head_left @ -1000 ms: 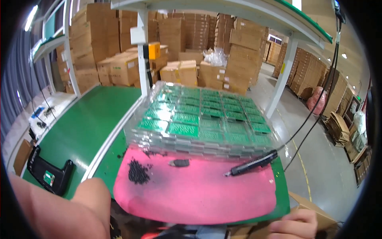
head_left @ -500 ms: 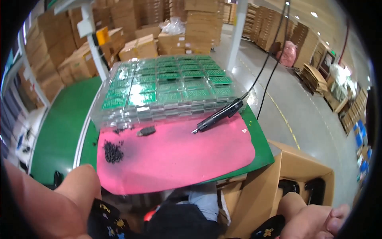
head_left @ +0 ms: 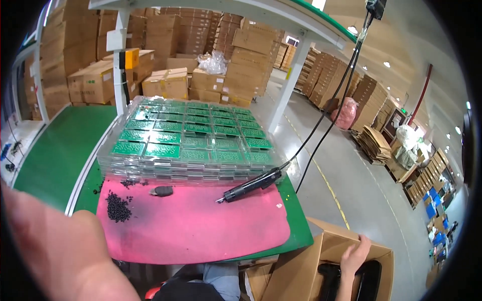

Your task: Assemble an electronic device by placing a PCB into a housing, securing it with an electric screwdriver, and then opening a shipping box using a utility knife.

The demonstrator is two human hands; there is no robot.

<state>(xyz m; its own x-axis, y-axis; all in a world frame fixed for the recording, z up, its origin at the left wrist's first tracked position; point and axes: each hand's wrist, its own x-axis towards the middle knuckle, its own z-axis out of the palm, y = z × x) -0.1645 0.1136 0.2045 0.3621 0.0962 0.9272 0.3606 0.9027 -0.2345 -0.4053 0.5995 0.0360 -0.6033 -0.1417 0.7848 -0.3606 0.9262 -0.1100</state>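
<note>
My right hand [head_left: 355, 256] is over the open cardboard box [head_left: 299, 266] at the lower right, its fingers stretched toward the box's far rim and nothing in them. Below it lie black curved parts [head_left: 369, 281] inside the box. A blurred stretch of my left arm [head_left: 60, 246] fills the lower left corner; its fingers cannot be made out. On the pink mat [head_left: 201, 231] lie a heap of small black screws [head_left: 118, 208], a small dark grey tool [head_left: 161, 191] and a black electric screwdriver [head_left: 253, 185], its tip pointing left.
Stacked clear plastic trays with green circuit boards [head_left: 196, 143] stand behind the mat. The screwdriver's black cable [head_left: 329, 108] hangs from above right. A white post [head_left: 292, 80] rises behind the table. Cardboard boxes [head_left: 165, 83] are piled at the back; a green surface [head_left: 55, 145] lies left.
My right hand has moved from the lower right rim to above the box, its fingers now stretched out. The whole view has shifted, showing more of the frame overhead.
</note>
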